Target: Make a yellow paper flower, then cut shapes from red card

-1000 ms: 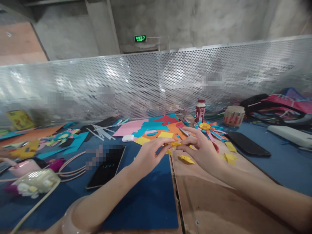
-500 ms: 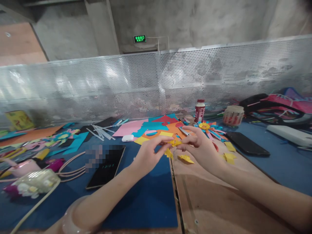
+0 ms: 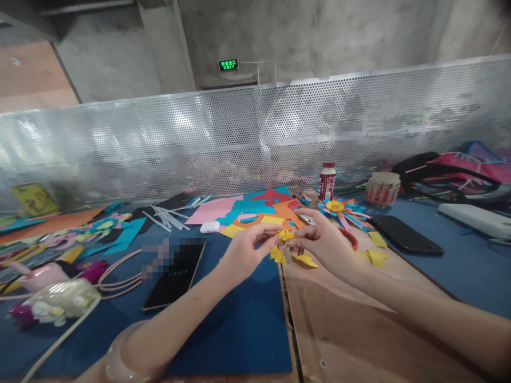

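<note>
The left hand [image 3: 244, 251] and right hand [image 3: 329, 242] share one grip, pinched on a folded yellow paper [image 3: 285, 234] above the tabletop [image 3: 239, 330], between its near and far edges. Another yellow piece [image 3: 305, 260] lies nearby; coloured sheets [image 3: 248, 205] and a bottle [image 3: 328, 182] sit toward the far edge.

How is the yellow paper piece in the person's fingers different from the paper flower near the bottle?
The yellow paper piece is held between the left hand and right hand, while the paper flower rests by the bottle. The piece looks all yellow; the flower has blue, orange and pink parts around a yellow centre. The piece also looks smaller than the flower. Both show yellow.
</note>
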